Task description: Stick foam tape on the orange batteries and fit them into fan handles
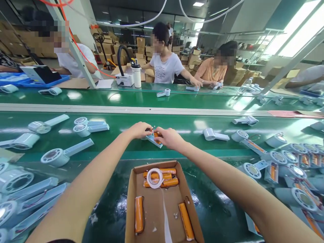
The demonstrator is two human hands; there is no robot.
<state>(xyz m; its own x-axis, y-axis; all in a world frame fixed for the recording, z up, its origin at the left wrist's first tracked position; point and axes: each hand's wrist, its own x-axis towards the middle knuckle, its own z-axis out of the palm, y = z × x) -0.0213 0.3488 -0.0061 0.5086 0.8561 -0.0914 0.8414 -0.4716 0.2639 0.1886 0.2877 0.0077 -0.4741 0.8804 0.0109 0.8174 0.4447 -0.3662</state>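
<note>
Over the green conveyor, my left hand (139, 130) has its fingertips pinched together; what sits in them is too small to make out, though it may be the battery's wires. Close beside it, my right hand (170, 137) grips an orange battery pack (156, 135) at the open handle of a light blue fan housing (157, 144). Both hands cover the rest of that housing. Nearer to me lies a cardboard tray (129, 195) with several orange battery packs (139, 214) and a roll of white tape (155, 178).
Several light blue housings (54, 157) lie on the left. More, some with orange packs in their handles, crowd the right, including one housing (277, 157). A white rail (111, 108) divides the belts. Across stand a white cup (136, 76) and co-workers, one in a white shirt (165, 69).
</note>
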